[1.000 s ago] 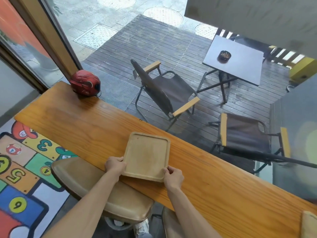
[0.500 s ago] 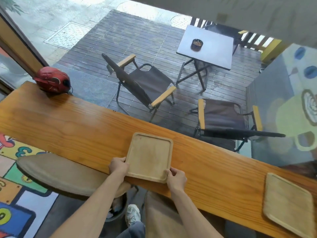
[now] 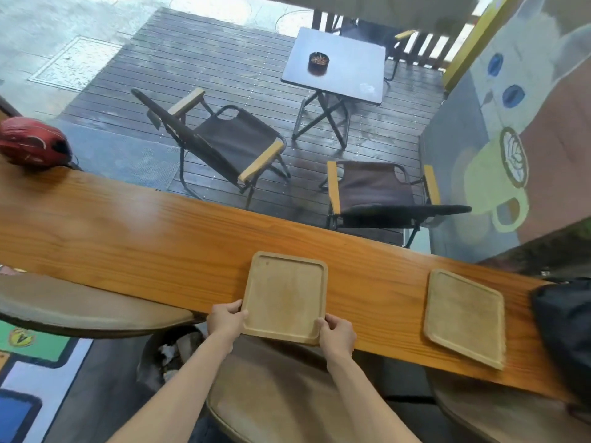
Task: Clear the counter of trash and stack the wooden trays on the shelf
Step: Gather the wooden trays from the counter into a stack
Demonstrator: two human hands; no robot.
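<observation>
A pale square wooden tray lies on the long wooden counter, its near edge sticking out over the counter's front. My left hand grips its near left corner and my right hand grips its near right corner. A second wooden tray lies flat on the counter to the right, turned at an angle, with no hand on it.
A red helmet sits at the counter's far left end, a black bag at the right end. Padded stools stand under the front edge. Beyond the glass are folding chairs and a small table with an ashtray.
My view has swung to the right, bringing the second tray and the black bag into sight. Both hands have kept their hold on the first tray, carrying it right along the counter.
</observation>
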